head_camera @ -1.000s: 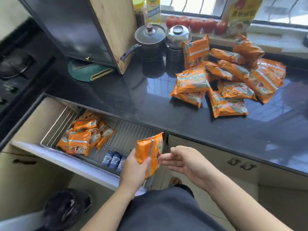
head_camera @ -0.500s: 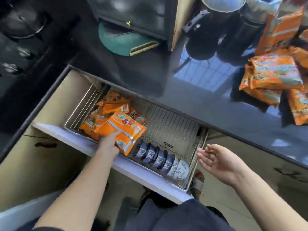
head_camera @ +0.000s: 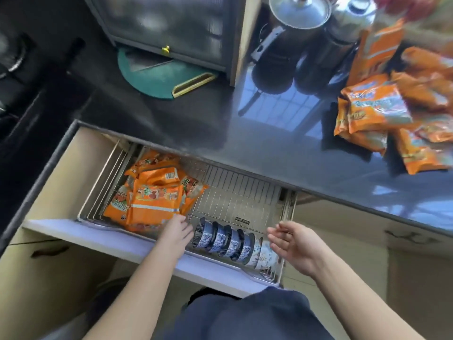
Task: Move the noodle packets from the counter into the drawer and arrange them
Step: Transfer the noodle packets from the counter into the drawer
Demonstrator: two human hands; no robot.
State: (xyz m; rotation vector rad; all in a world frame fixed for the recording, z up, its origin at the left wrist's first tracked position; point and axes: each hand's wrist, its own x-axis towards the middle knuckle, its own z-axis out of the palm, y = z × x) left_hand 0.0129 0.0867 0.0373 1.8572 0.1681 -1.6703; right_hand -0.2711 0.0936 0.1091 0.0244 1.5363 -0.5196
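Observation:
Several orange noodle packets (head_camera: 152, 192) lie piled in the left end of the open drawer's wire basket (head_camera: 245, 190). The top packet (head_camera: 154, 207) lies flat on the pile. My left hand (head_camera: 175, 231) reaches over the drawer front, its fingertips touching that packet's right edge. Out in front of the drawer's right end, my right hand (head_camera: 294, 244) hovers with fingers relaxed and holds nothing. More orange packets (head_camera: 375, 109) lie heaped on the dark counter (head_camera: 245, 143) at the right.
A row of patterned bowls (head_camera: 228, 239) stands on edge in the basket's front right. On the counter stand a lidded pot (head_camera: 299, 11), a steel kettle (head_camera: 350, 18), a dark cabinet (head_camera: 166, 23) and a green mat (head_camera: 157, 79). A hob (head_camera: 14, 57) is at the left.
My left hand carried a packet from in front of the drawer into it and laid it on the pile. My right hand let go and stayed at the right. The view tilted down.

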